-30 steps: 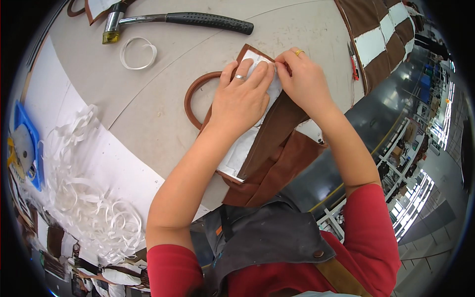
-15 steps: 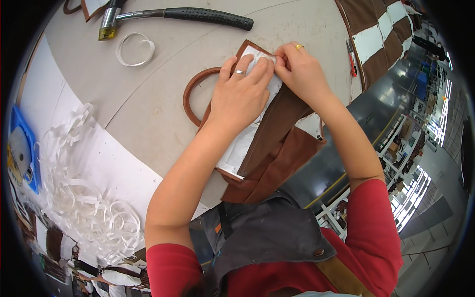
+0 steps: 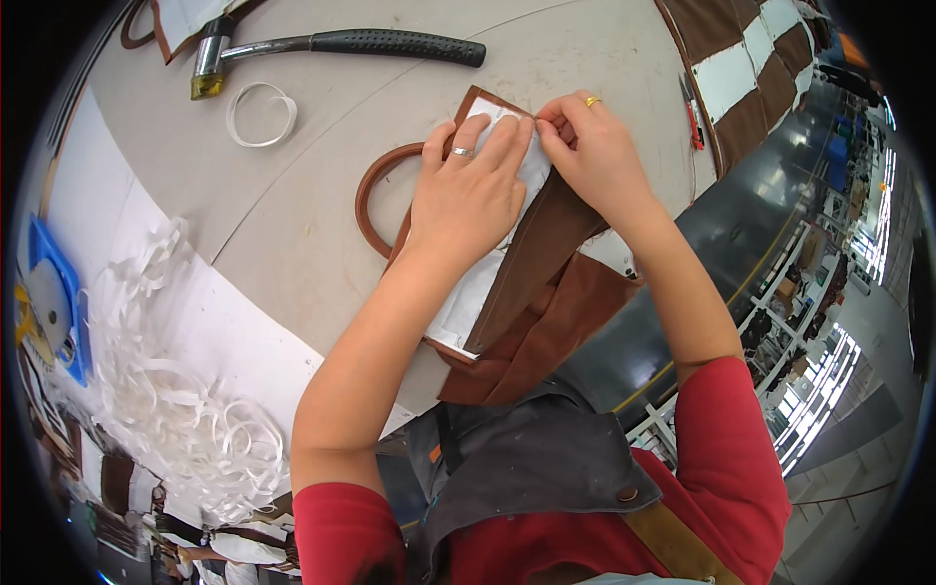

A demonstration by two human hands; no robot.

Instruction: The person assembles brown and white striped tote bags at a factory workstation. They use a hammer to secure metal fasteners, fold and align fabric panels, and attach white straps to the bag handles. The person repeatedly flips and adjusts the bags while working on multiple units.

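Observation:
A brown leather bag piece (image 3: 575, 307) lies on the table in front of me, with a white inner face (image 3: 466, 307) upward. Its dark brown strip (image 3: 526, 258) has a stitched line along it. From the left side curves a rolled leather handle (image 3: 364, 200). My left hand (image 3: 468, 195) rests flat on the white face, fingers stretched toward the far corner. With thumb and forefinger, my right hand (image 3: 597, 151) pinches the bag's far right edge; whether something small is in that pinch is hidden.
A hammer (image 3: 390, 42) with a black grip lies at the far side, near a loop of white tape (image 3: 230, 119). Tangled white strips (image 3: 195, 419) heap at left beside a blue tray (image 3: 73, 312). At right lie a red-handled cutting tool (image 3: 695, 127) and brown-and-white panels (image 3: 726, 78).
The whole view has shifted slightly. My left hand stays on the white face, and my right hand still pinches the edge, its fingers a little more curled.

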